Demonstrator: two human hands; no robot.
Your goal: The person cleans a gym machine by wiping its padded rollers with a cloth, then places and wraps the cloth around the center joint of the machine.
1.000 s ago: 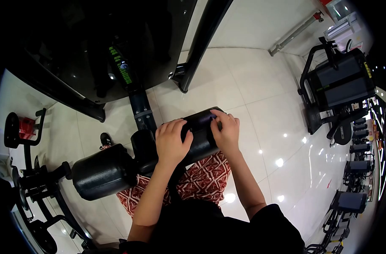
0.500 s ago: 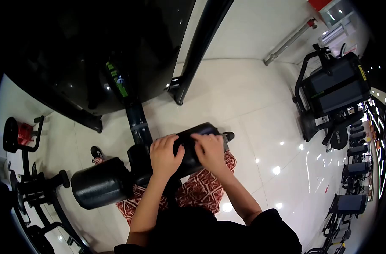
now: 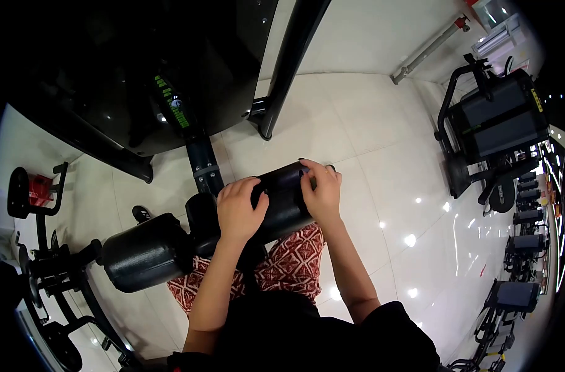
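- Now the padded roller lies crosswise above the patterned trousers, both hands on its top.
- Just before, the right hand was nearer the middle of the roller; it has since moved to the outer end, so the two hands rest wider apart along the padding.
- The left hand lies towards the inner end, fingers loosely bent, thumb held away. The right has curved fingers and a separated thumb, with nothing visibly pinched; how hard either presses, I cannot tell.
- The left hand and forearm partly hide the roller's inner end.
- Left of the roller, past a dark upright cylinder, is a second padded roller, a shoe showing beyond it.
- Ahead of the roller, a bolted metal bar runs towards a glossy dark panel.
- Well to its right stands another exercise machine.
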